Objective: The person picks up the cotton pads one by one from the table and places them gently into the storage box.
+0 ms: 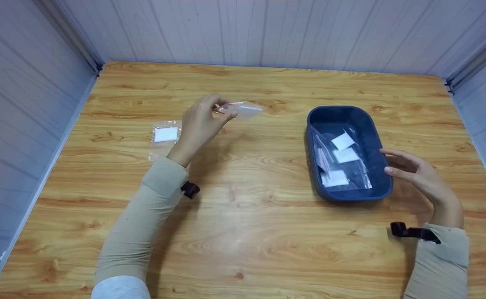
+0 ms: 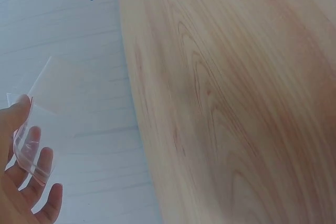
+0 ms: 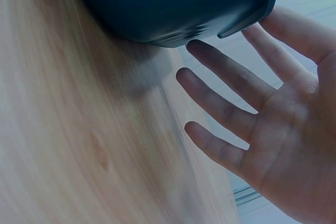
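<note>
My left hand (image 1: 201, 122) pinches a small clear plastic bag (image 1: 247, 109) between thumb and fingers, held up over the table. In the left wrist view the bag (image 2: 63, 103) is see-through, and no white piece shows inside it. On the right stands a dark blue bin (image 1: 386, 187), holding several clear bags with white rectangles (image 1: 346, 156). My right hand (image 1: 428, 182) is at the bin's right side, thumb and index finger against its outer wall near the rim. The other fingers (image 3: 220, 108) stretch out apart from it in the right wrist view.
Another clear bag with a white rectangle (image 1: 166, 134) lies flat on the wooden table (image 1: 243, 232), partly behind my left wrist. Pale panel walls (image 1: 243, 33) enclose the table at the back and both sides. Each wrist wears a black camera mount (image 1: 190, 189).
</note>
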`<state>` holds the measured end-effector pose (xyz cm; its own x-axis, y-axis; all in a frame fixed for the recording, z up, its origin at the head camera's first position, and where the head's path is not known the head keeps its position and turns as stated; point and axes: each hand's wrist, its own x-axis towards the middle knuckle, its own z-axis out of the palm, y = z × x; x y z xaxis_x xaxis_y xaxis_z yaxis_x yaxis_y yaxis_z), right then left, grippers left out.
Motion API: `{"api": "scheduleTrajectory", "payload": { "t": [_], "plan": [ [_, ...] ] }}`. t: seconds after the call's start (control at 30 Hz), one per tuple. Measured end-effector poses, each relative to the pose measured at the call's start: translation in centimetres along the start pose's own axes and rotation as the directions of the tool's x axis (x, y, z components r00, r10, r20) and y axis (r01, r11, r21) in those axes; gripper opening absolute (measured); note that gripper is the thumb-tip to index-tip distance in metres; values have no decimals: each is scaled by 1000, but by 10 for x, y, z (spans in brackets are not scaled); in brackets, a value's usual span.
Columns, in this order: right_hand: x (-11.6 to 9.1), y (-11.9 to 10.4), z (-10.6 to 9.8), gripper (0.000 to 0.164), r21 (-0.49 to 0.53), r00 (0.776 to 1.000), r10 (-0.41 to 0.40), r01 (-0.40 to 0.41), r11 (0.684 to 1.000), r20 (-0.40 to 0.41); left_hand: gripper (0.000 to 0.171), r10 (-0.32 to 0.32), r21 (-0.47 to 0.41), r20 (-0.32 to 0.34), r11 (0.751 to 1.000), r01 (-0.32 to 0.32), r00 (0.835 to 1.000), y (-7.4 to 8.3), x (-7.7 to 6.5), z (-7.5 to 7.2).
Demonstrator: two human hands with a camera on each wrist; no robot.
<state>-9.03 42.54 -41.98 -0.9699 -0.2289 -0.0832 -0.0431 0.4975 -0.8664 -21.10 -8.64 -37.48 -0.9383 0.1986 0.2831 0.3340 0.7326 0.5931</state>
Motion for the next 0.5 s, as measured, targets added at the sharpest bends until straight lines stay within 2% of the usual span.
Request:
{"api": "scheduleTrajectory", "payload": {
  "t": [0.5],
  "plan": [
    [0, 1, 1, 49, -11, 1000, 1, -1, 1000, -6, 38, 76, -36, -15, 996, -77, 997, 20, -6, 13]
  ]
}}
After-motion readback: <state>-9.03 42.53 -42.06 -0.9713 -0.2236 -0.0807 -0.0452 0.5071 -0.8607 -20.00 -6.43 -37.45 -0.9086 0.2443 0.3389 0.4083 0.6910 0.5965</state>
